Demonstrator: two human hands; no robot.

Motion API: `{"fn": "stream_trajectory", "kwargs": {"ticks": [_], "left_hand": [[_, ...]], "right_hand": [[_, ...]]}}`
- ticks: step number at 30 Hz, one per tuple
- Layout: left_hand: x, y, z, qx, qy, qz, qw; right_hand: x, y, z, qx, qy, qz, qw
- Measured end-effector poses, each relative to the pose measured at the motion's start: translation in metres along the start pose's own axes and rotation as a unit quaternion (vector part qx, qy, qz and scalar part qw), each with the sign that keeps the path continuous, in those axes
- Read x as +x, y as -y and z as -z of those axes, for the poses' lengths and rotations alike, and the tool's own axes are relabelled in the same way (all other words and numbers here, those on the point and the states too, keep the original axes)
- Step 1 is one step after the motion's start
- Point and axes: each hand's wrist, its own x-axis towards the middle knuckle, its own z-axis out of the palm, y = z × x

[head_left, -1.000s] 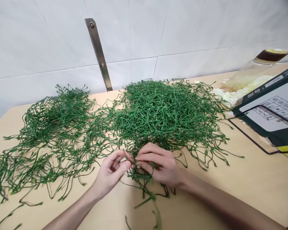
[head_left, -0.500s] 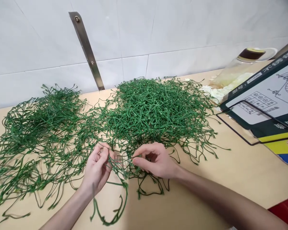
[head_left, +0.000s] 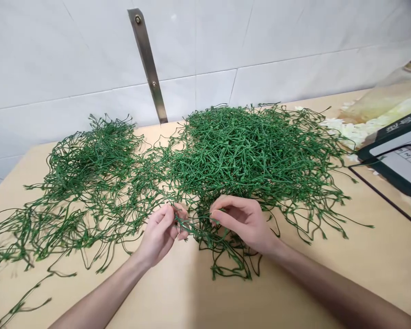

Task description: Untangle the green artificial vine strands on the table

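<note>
Thin green artificial flower stems with small forked tips lie in a large tangled heap (head_left: 246,151) in the middle of the table. My left hand (head_left: 159,235) is in front of the heap, its thumb and forefinger pinched on a few green stems (head_left: 193,224). These stretch to the right, toward my other hand. My right hand (head_left: 248,221) is curled at the heap's front edge, thumb and forefinger closed around the stems there. Its lower fingers are hidden behind the thumb. Under and between the hands, more loose stems (head_left: 231,265) stick out toward me.
A smaller heap of stems (head_left: 89,157) lies at the left, with strands scattered in front. White petal-like pieces (head_left: 359,130) and a clear container (head_left: 387,98) are at the right, by a dark printed box (head_left: 397,146) and a thin black frame (head_left: 390,208). A metal bracket (head_left: 147,64) runs down the tiled wall.
The view has swung left, so everything appears farther right. The stem loop that hung below my left hand is gone from there, and stems now stretch between both hands.
</note>
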Motion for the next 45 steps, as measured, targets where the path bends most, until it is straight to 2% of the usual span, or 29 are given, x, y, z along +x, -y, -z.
{"fn": "stream_trajectory", "kwargs": {"ticks": [3, 6, 11, 14, 16, 21, 25, 29, 32, 35, 40, 45], "left_hand": [[0.0, -0.001, 0.0, 0.006, 0.002, 0.0, 1.0], [0.0, 0.001, 0.001, 0.036, -0.012, -0.003, 0.999], [0.002, 0.009, 0.009, 0.095, -0.007, -0.078, 0.992], [0.003, 0.01, 0.011, 0.141, -0.01, -0.13, 0.981], [0.002, 0.01, 0.01, 0.146, 0.006, -0.138, 0.98], [0.0, 0.009, 0.007, 0.118, 0.056, -0.105, 0.986], [-0.002, 0.009, 0.009, 0.126, 0.059, -0.101, 0.985], [-0.003, 0.006, 0.008, 0.129, 0.069, -0.071, 0.987], [-0.003, 0.005, 0.007, 0.145, 0.063, -0.074, 0.985], [-0.004, 0.005, 0.006, 0.158, 0.064, -0.085, 0.982], [-0.004, 0.003, 0.004, 0.164, 0.103, -0.08, 0.978], [-0.004, 0.002, 0.0, 0.178, 0.11, -0.078, 0.975]], "right_hand": [[0.001, 0.0, 0.004, 0.044, 0.021, 0.023, 0.999], [0.0, -0.001, 0.009, 0.088, 0.076, 0.032, 0.993], [-0.005, -0.003, 0.01, 0.098, 0.177, 0.024, 0.979], [-0.006, -0.002, 0.007, 0.043, 0.166, -0.004, 0.985], [-0.005, -0.001, 0.004, 0.008, 0.142, -0.011, 0.99], [-0.005, 0.0, -0.001, -0.042, 0.12, -0.015, 0.992], [-0.006, -0.002, -0.002, -0.067, 0.085, 0.035, 0.994], [-0.005, -0.002, -0.001, -0.073, 0.039, 0.068, 0.994], [-0.005, 0.0, 0.0, -0.082, 0.078, 0.055, 0.992], [-0.005, 0.002, -0.002, -0.08, 0.131, 0.006, 0.988], [-0.003, 0.002, -0.003, -0.076, 0.109, -0.07, 0.989], [-0.001, 0.004, 0.0, -0.084, 0.157, -0.031, 0.984]]}}
